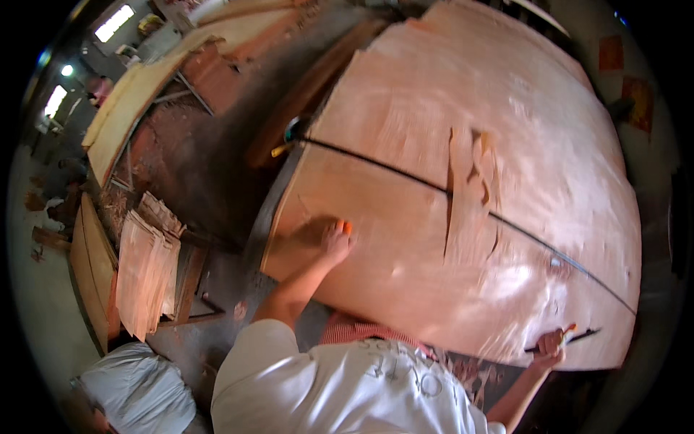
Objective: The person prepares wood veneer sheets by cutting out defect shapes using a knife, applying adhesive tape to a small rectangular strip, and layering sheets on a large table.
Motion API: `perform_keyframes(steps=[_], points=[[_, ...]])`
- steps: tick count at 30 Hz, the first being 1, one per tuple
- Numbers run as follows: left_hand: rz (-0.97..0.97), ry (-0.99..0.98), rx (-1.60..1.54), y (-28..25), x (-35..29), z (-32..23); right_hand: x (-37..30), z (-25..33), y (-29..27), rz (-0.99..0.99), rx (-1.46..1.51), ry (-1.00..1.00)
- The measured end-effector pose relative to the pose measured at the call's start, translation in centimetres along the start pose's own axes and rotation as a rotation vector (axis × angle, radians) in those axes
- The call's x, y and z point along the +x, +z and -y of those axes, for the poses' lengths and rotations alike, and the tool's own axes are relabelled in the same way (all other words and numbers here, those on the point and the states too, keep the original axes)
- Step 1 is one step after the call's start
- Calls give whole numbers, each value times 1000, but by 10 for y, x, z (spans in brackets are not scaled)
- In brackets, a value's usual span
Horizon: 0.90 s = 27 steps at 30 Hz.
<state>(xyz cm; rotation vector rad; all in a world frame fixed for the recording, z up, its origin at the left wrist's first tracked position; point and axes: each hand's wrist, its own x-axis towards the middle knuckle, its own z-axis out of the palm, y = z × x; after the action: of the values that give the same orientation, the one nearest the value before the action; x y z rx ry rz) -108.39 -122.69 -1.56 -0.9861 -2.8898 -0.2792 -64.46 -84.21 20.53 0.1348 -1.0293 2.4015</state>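
Observation:
A large stack of thin wood veneer sheets (pixel 390 275) lies before me. My left hand (pixel 336 242) rests on its near left part, fingers curled, with a bright orange bit at the fingertips; whether that is a finger cover or a held object is unclear. Near the right corner, my right hand (pixel 551 346) is closed around a dark, narrow-bladed knife (pixel 584 335). Orange also shows at that hand's fingers. A long dark straight rod (pixel 376 167) crosses the veneer between the hands and the far side. Torn veneer strips (pixel 470 195) lie over the rod's middle.
A small bundle of veneer pieces (pixel 144 267) leans at the left on a wooden frame. Beyond it stands a long bench (pixel 137 94) with pale sheets. Pale grey cloth (pixel 141 390) bulges at the lower left. Scraps litter the floor under the stack's near edge.

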Motion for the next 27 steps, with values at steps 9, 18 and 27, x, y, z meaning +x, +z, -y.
perform_keyframes(steps=[9, 18, 27], points=[[45, 158, -258, 18, -21, 38, 5, -132, 79, -150, 27, 166], [31, 243, -372, 18, -21, 45, 20, -156, 109, -265, -56, 299], [127, 288, -330, 5, -19, 47, 63, -283, 96, -296, -319, 929]])
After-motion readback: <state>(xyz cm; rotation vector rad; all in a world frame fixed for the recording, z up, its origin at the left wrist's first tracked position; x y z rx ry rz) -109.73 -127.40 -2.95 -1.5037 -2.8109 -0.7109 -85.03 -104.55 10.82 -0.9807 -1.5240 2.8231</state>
